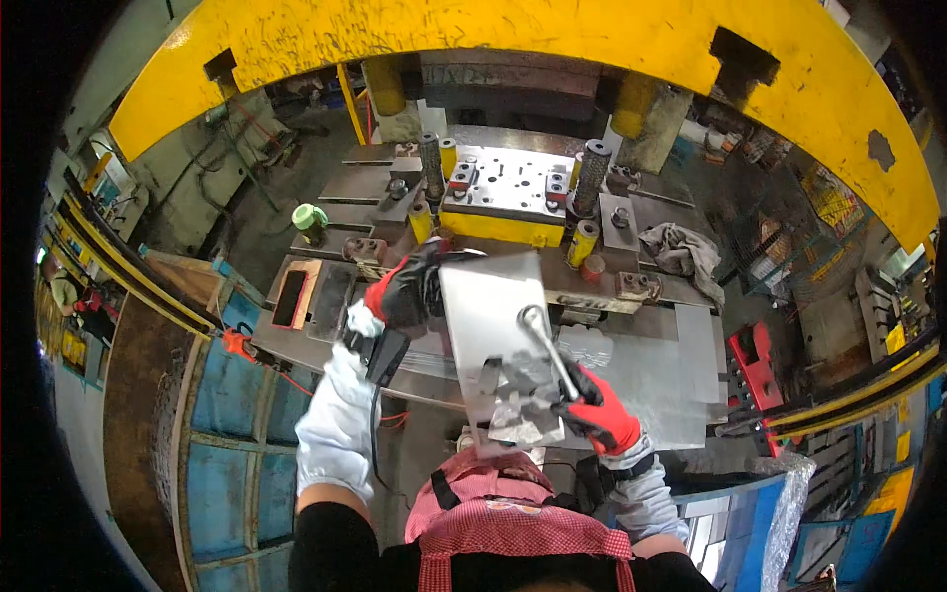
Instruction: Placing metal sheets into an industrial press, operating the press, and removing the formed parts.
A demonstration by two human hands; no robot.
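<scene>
A flat, shiny metal sheet [493, 306] is tilted up in front of me, over the near side of the press table. At its upper left edge, my left hand [409, 286], in a black and red glove, is closed on it. My right hand [600, 412], gloved alike, grips a metal wrench [546, 343] with a ring-shaped end. The wrench lies across the right part of the sheet, ring end uppermost. Jagged grey patches [523, 400] show on the sheet's lower part; I cannot tell whether they are reflections or scraps.
Beyond the sheet stands a die set [513, 183] between dark guide posts, under a yellow press beam [473, 25]. More metal sheets [646, 360] lie at right, near a crumpled grey cloth [683, 257]. At left are a phone-like dark slab [291, 298] and a green-topped container [309, 217].
</scene>
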